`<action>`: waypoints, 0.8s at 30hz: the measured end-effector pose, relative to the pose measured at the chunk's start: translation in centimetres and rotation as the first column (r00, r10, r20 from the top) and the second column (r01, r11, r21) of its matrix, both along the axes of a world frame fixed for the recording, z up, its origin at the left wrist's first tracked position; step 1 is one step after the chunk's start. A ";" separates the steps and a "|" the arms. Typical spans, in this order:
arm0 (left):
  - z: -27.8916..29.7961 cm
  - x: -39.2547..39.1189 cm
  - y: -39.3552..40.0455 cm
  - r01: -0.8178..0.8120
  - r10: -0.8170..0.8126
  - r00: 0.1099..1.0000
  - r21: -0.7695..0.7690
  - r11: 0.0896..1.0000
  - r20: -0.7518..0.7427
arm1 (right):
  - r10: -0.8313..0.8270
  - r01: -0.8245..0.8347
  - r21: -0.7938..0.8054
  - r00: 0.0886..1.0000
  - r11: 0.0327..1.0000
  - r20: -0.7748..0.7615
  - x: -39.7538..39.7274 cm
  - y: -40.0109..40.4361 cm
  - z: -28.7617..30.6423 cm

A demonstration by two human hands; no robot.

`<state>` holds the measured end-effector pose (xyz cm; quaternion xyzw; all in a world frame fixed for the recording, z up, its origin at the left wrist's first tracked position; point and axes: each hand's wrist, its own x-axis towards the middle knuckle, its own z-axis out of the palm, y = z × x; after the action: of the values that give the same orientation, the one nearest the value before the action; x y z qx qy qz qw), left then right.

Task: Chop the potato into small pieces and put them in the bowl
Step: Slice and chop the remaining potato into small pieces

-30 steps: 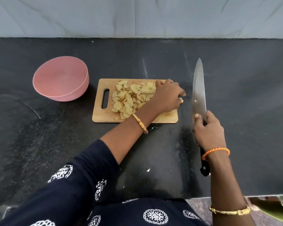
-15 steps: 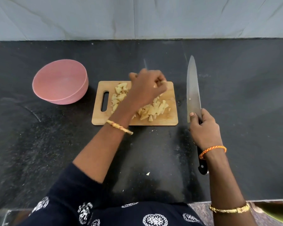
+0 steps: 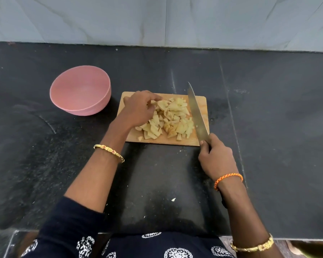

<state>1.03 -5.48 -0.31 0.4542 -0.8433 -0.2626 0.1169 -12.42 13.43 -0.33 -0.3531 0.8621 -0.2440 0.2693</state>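
A pile of pale yellow potato pieces (image 3: 172, 118) lies on a wooden chopping board (image 3: 202, 103). My left hand (image 3: 140, 108) rests on the pile's left side, fingers curled against the pieces and covering the board's left end. Whether it grips any piece I cannot tell. My right hand (image 3: 215, 157) holds a large knife (image 3: 196, 112) by its handle, near the board's front right corner. The blade lies along the right edge of the pile, tip pointing away from me. An empty pink bowl (image 3: 80, 94) stands left of the board on the counter.
The black stone counter (image 3: 268, 108) runs wide to the right of the board. A grey tiled wall (image 3: 157, 19) backs it. A small potato scrap (image 3: 173, 199) lies near the counter's front edge, close to my body.
My left hand has moved from the board's right side to its left, and the pieces now lie spread towards the right. The knife has come in from the counter to the pile's right edge.
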 end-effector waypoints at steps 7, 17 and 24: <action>1.2 -1.5 -1.2 0.243 -0.181 0.916 -0.134 0.961 0.358 | -0.007 0.008 -0.018 0.999 1.000 0.047 -0.4 0.1 0.2; 1.8 -1.3 -2.8 0.138 -0.125 0.987 -0.137 0.981 0.104 | -0.049 0.049 0.019 0.999 0.999 0.021 -0.3 0.3 0.3; 2.8 0.1 -2.5 -0.033 0.104 0.951 0.241 0.970 -0.291 | 0.038 -0.033 0.132 0.999 0.991 -0.036 1.0 -0.4 0.5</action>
<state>1.08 -7.97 2.49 0.4484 -0.7626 -0.4216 0.1991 -11.46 12.98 0.17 -0.3547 0.8749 -0.1750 0.2797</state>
